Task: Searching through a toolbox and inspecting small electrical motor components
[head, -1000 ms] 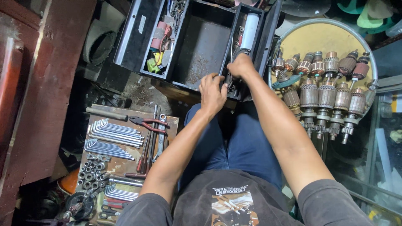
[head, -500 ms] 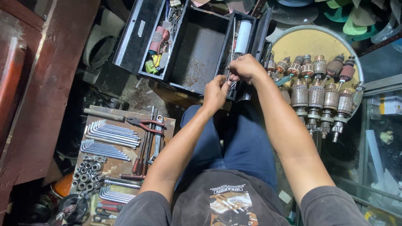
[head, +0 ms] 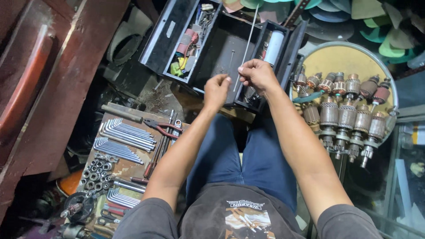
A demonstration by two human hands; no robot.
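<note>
My right hand [head: 256, 73] pinches a long thin metal rod [head: 247, 44] that slants up over the open black toolbox [head: 226, 48]. Just to the left of the rod, my left hand [head: 216, 90] is raised with thumb and fingertips pressed together; whether it touches the rod's lower end is unclear. Both hands hover above my knees in blue trousers, in front of the toolbox's middle compartment.
A wooden board [head: 128, 168] at my left carries rows of hex keys [head: 126, 132], sockets, red-handled pliers [head: 161, 127] and wrenches. A round tray [head: 345, 62] at my right holds several motor armatures [head: 347, 117]. A white tube [head: 273, 48] lies in the toolbox's right tray.
My right hand has lifted out of the toolbox's right tray and now holds a thin rod upright. My left hand rose beside it. The camera view shifted slightly.
</note>
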